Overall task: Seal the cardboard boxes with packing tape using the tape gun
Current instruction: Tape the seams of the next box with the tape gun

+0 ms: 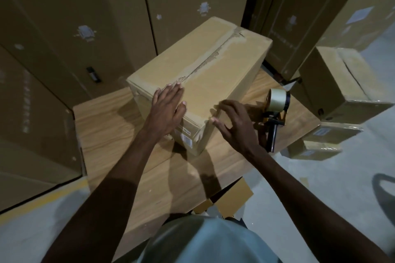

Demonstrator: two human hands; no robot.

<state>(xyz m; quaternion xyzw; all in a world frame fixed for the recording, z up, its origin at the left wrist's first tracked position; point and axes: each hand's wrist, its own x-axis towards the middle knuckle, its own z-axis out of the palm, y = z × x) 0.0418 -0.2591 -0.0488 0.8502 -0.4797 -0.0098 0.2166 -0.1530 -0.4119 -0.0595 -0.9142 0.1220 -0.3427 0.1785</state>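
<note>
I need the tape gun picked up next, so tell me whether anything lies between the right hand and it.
Nothing visible does. The right hand hovers open at the box's near right corner, and the tape gun stands on the table just to its right, with only bare tabletop between them.

wooden table (119,126) under work area. tall cardboard cartons (70,17) stacked behind and left. grey concrete floor (333,177), yellow line (49,196) at left. loose cardboard scrap (233,196) below table edge.

The person wears a pale blue-grey shirt (205,239), with both forearms and hands bare.
</note>
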